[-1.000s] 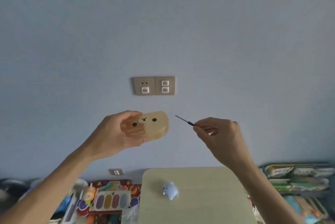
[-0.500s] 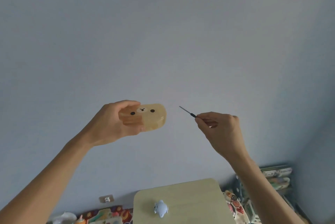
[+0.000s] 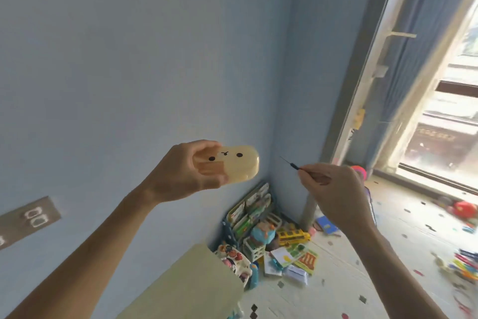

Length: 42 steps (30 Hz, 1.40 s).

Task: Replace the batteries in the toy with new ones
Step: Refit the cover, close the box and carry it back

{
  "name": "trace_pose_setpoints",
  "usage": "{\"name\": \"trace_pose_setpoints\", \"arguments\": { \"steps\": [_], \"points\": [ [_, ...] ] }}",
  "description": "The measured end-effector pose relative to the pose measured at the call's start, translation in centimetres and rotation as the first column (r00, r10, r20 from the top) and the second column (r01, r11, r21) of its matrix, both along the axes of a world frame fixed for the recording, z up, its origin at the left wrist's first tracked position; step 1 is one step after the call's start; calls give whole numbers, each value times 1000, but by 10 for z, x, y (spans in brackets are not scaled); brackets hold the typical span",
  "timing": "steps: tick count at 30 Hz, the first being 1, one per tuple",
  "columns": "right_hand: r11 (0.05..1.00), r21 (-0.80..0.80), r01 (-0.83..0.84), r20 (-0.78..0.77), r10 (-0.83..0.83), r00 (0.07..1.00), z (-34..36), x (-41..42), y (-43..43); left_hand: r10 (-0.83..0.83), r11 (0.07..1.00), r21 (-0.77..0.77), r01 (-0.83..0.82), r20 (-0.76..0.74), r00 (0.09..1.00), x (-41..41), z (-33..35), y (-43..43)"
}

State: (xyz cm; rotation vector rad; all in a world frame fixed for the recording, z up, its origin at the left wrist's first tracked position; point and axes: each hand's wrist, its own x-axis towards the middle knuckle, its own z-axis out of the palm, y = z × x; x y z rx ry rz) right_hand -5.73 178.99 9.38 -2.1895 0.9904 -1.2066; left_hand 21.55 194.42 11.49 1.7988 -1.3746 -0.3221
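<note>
My left hand point(image 3: 181, 176) grips a translucent yellow toy point(image 3: 238, 163) with a small drawn face, held up in the air in front of the blue wall. My right hand point(image 3: 333, 189) pinches a thin screwdriver point(image 3: 289, 163), whose tip points up and left toward the toy. A gap of open air separates the screwdriver tip from the toy. No batteries are visible.
A pale yellow table point(image 3: 186, 290) lies below my arms. Toys and books point(image 3: 261, 230) crowd the room corner on the floor. A window point(image 3: 439, 101) with blue curtains stands at the right. Wall sockets point(image 3: 28, 218) sit at the left.
The view has swung right and tilted, bringing the room corner, floor toys and window into sight. Both hands keep their hold; the small blue toy on the table is out of view.
</note>
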Motion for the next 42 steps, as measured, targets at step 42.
{"name": "trace_pose_setpoints", "arguments": {
  "steps": [42],
  "points": [
    [701, -58, 710, -131, -711, 691, -8, -418, -687, -736, 664, -39, 746, 141, 662, -393, -26, -935]
  ]
}}
